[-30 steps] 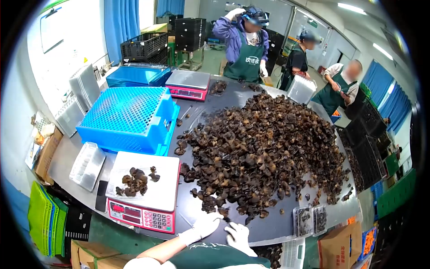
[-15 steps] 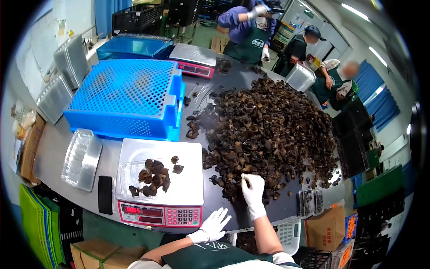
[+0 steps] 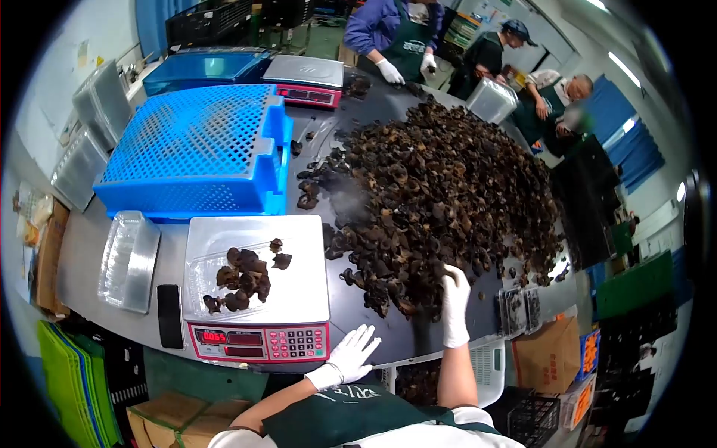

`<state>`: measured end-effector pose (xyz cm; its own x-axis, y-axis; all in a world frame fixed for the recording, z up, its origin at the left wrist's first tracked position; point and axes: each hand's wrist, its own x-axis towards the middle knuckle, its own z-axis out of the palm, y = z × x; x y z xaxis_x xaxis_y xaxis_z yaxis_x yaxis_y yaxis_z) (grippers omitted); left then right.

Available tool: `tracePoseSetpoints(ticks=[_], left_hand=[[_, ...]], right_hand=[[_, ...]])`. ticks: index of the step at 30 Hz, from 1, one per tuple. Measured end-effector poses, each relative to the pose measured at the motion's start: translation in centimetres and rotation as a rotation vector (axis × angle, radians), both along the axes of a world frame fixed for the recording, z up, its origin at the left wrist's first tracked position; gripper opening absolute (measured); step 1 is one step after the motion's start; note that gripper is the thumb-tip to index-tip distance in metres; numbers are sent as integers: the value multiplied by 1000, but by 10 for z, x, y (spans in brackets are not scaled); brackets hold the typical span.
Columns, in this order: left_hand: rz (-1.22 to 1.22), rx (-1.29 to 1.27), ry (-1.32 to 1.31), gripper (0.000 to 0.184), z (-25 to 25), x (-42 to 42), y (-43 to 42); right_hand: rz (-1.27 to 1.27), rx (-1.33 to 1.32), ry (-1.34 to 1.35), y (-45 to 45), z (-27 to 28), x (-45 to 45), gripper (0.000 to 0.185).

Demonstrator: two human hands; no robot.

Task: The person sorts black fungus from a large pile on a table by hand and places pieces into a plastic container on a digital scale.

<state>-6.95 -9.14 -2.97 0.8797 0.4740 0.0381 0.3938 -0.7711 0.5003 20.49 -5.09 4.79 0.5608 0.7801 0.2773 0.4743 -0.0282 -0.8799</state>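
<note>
A large heap of dark brown wood ear mushrooms point(image 3: 426, 201) covers the middle of the grey table. My right hand point(image 3: 455, 302), in a white glove, is at the heap's near edge, its fingers bent and closed at a dark mushroom piece; the fingertips are partly hidden. My left hand point(image 3: 348, 358), also gloved, lies with fingers spread at the table's front edge, right of the scale, holding nothing. On the white scale point(image 3: 302, 299) sits a clear plastic tray point(image 3: 203, 272) with several mushroom pieces point(image 3: 245, 276). The red display seems to read 0.065.
Left of the scale are a black phone point(image 3: 169, 316) and stacked clear trays point(image 3: 128, 261). Behind it stands an upturned blue crate point(image 3: 190, 149), with a second scale point(image 3: 306, 78) beyond. Clear boxes point(image 3: 515, 310) stand at the right edge. Several co-workers point(image 3: 403, 45) are across the table.
My right hand has moved right and slightly up along the heap's edge. My left hand stays spread at the table edge. The view has shifted slightly; the co-worker in purple has lowered their raised hand.
</note>
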Motion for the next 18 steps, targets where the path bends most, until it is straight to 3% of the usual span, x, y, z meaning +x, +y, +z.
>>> tracePoseSetpoints(ticks=[1, 2, 4, 5, 6, 7, 8, 10, 12, 14, 18], left_hand=[[-1, -4, 15, 70, 2, 0, 0], [-4, -8, 29, 70, 5, 1, 1], [18, 9, 39, 71, 2, 4, -2], [27, 14, 53, 71, 2, 5, -2], [36, 16, 68, 71, 3, 7, -3], [76, -8, 54, 67, 5, 10, -3], [132, 21, -7, 60, 12, 13, -3], [279, -172, -211, 53, 11, 22, 7], [471, -73, -339, 49, 26, 40, 22], [580, -16, -341, 51, 31, 61, 44], [663, 7, -146, 46, 37, 95, 75]], right_hand=[[-79, -4, 188, -23, -20, 26, 23], [-120, 27, 465, -46, -5, 26, 23], [-207, 150, 533, -99, -18, 57, 23], [-292, 145, 464, -129, -30, 77, 23], [-396, 77, 187, -158, -38, 92, 23], [-481, -17, 261, -188, -39, 103, 22], [-468, -40, 42, -215, -52, 118, 24], [-616, -428, -235, -252, -46, 121, 27], [-642, -512, -516, -259, -34, 113, 32], [-579, -343, -473, -258, -52, 120, 38], [-332, -235, -333, -193, -17, 91, 28]])
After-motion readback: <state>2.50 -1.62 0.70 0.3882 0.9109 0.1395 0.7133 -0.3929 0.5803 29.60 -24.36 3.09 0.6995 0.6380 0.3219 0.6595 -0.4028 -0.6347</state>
